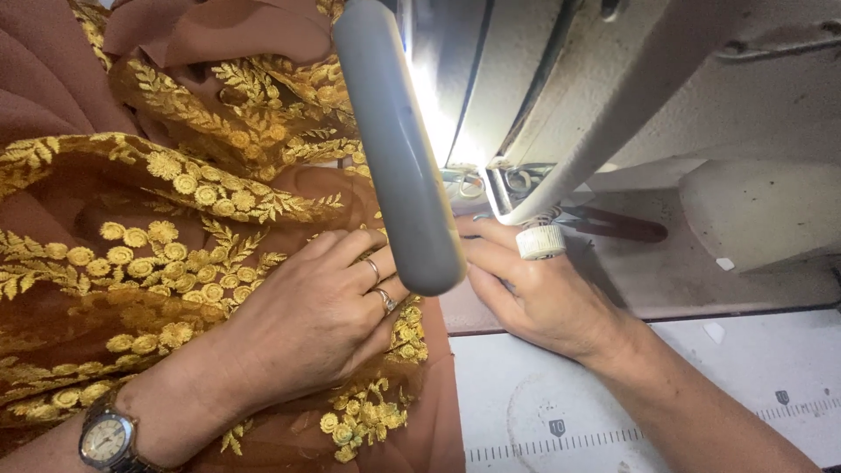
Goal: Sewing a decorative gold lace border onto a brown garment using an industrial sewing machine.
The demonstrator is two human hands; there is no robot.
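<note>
Brown sheer fabric with gold floral embroidery (158,228) lies bunched over the left half of the view. My left hand (315,311) rests flat on it, fingers spread, two rings on them and a wristwatch (107,438) on the wrist. My right hand (534,293) lies palm down on the sewing machine bed, fingers pointing left toward the needle area. A grey lamp bar (399,149) hides the fingertips of both hands and the needle.
The white sewing machine body (683,96) overhangs the upper right, lit from below. A small white ribbed knob (540,242) sits just above my right hand. Dark-handled scissors (613,226) lie behind it. The pale table (561,412) carries a printed ruler scale.
</note>
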